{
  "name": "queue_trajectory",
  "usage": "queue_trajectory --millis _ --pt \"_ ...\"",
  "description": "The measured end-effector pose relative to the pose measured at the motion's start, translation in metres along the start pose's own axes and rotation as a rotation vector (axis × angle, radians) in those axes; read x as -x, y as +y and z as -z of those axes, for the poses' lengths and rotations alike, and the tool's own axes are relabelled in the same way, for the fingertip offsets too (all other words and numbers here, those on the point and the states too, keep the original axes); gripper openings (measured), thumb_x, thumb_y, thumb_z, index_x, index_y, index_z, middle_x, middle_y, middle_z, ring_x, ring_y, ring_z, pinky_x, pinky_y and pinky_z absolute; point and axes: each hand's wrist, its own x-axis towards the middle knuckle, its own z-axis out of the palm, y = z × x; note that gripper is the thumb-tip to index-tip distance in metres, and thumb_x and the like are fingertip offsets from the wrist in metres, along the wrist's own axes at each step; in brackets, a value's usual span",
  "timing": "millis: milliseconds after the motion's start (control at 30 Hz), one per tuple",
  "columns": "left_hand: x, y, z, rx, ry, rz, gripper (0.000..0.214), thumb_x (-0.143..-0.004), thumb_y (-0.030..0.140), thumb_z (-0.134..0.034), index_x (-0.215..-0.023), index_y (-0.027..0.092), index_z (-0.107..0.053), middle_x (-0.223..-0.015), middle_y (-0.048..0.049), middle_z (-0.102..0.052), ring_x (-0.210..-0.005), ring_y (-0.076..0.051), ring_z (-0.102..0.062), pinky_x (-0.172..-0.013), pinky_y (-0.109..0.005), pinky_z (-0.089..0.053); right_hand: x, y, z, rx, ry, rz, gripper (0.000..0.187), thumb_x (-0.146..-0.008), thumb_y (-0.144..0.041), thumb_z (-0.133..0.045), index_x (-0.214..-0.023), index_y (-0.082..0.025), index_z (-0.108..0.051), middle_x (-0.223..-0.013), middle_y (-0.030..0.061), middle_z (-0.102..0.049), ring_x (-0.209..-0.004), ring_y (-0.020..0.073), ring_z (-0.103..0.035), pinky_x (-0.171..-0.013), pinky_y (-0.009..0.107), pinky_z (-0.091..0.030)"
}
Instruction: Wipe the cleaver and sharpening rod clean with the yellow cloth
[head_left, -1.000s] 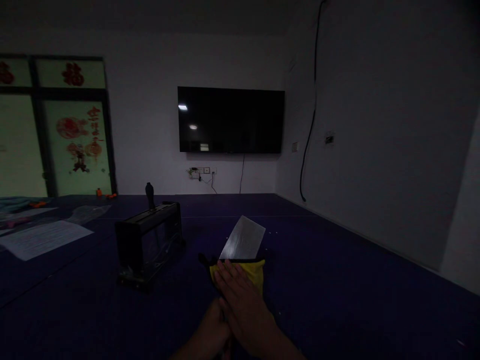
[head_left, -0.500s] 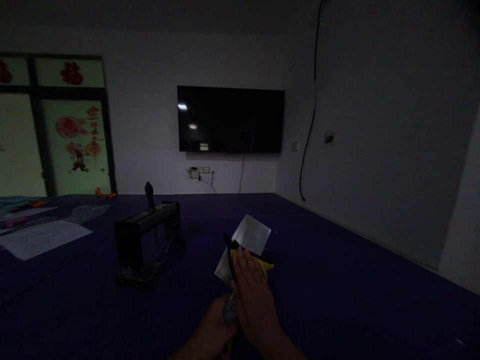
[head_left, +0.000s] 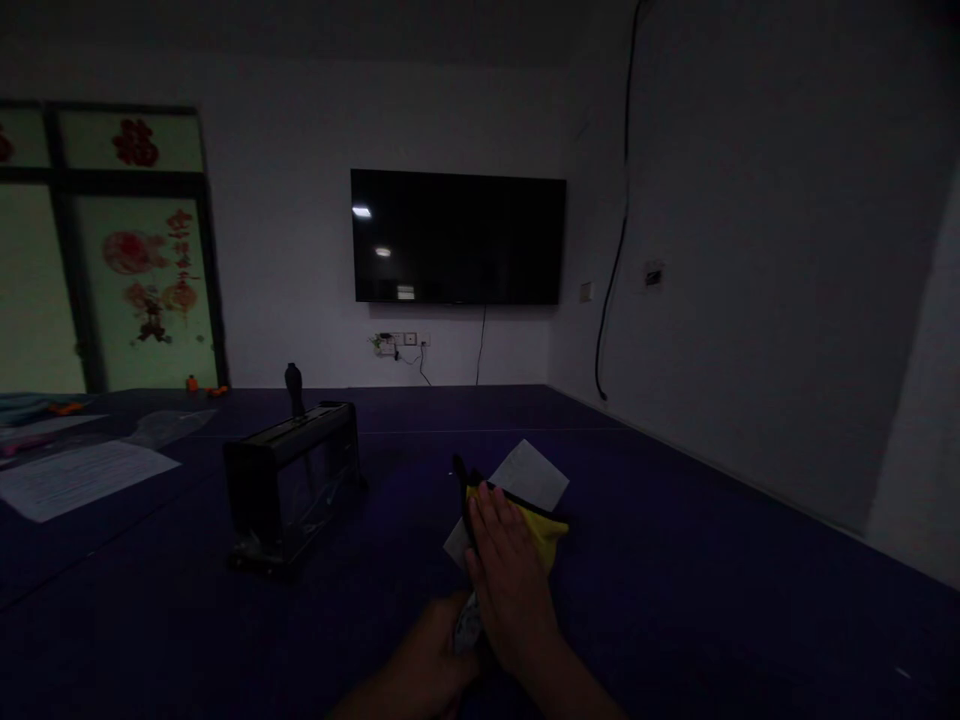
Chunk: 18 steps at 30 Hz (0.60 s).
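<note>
A cleaver with a broad, pale metal blade (head_left: 531, 474) is held up in front of me, tilted to the right. My left hand (head_left: 433, 645) is closed around its patterned handle (head_left: 466, 622). Across the middle of the blade lies a yellow cloth (head_left: 546, 532) with a black edge. My right hand (head_left: 511, 590) rests flat on that cloth, fingers stretched out, pressing it against the blade. The cloth and hand hide the blade's middle. To the left stands a black knife block (head_left: 289, 480) with clear sides and one black handle (head_left: 294, 388) sticking up from its top.
A dark blue tabletop (head_left: 360, 640) reaches to the far wall. Printed paper (head_left: 86, 478) and a clear plastic bag (head_left: 169, 428) lie at left, with small orange items (head_left: 193, 383) farther back. A television (head_left: 459, 238) hangs on the wall. A black cable (head_left: 616, 260) dangles at right.
The cleaver, cloth and both hands have shifted a little to the right, and the blade shows duller. More of the yellow cloth shows to the right of my hand. My view has turned slightly right.
</note>
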Motion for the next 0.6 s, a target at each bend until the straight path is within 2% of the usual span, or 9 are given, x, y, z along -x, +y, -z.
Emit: queue_trajectory --millis 100,267,367,467,600 --pt "0.000 0.001 0.000 -0.003 0.023 -0.019 0.028 -0.065 0.024 -0.063 -0.091 0.013 -0.061 -0.054 0.0025 -0.059 -0.054 -0.012 -0.055 -0.051 -0.019 -0.041 0.000 -0.002 0.000 0.008 -0.037 0.035 0.057 -0.090 -0.018 -0.033 -0.144 -0.017 -0.014 -0.147 0.0065 -0.026 -0.135 0.0225 -0.020 -0.107 0.042 -0.028" --pt "-0.002 -0.005 0.001 0.051 0.101 -0.059 0.027 -0.062 0.019 -0.062 -0.088 0.012 -0.062 -0.063 -0.0005 -0.063 -0.061 -0.013 -0.055 -0.055 -0.019 -0.042 0.002 -0.006 -0.003 0.002 -0.078 0.106 0.055 -0.091 -0.020 -0.034 -0.143 -0.017 -0.018 -0.147 0.0052 -0.027 -0.135 0.0214 -0.021 -0.107 0.039 -0.028" --pt "-0.003 -0.011 0.002 0.103 0.142 -0.116 0.023 -0.059 0.017 -0.064 -0.081 0.012 -0.062 -0.069 -0.0006 -0.064 -0.065 -0.013 -0.055 -0.059 -0.019 -0.042 0.003 -0.007 -0.006 0.017 -0.057 0.068 0.053 -0.091 -0.021 -0.034 -0.142 -0.017 -0.022 -0.146 0.0057 -0.029 -0.135 0.0210 -0.022 -0.107 0.038 -0.028" --pt "-0.004 -0.017 0.003 0.146 0.155 -0.127 0.022 -0.058 0.020 -0.067 -0.078 0.012 -0.061 -0.064 0.0012 -0.060 -0.058 -0.011 -0.052 -0.053 -0.018 -0.038 0.004 -0.005 -0.008 0.025 -0.058 0.006 0.052 -0.091 -0.020 -0.033 -0.142 -0.017 -0.024 -0.146 0.0060 -0.029 -0.135 0.0213 -0.021 -0.107 0.039 -0.027" --pt "-0.005 -0.024 0.006 0.179 0.148 -0.118 0.029 -0.060 0.028 -0.069 -0.083 0.013 -0.059 -0.060 0.0028 -0.056 -0.052 -0.010 -0.048 -0.048 -0.018 -0.034 0.004 -0.001 -0.010 0.033 -0.079 -0.085 0.051 -0.091 -0.022 -0.032 -0.141 -0.015 -0.027 -0.146 0.0068 -0.029 -0.135 0.0224 -0.020 -0.107 0.041 -0.026"
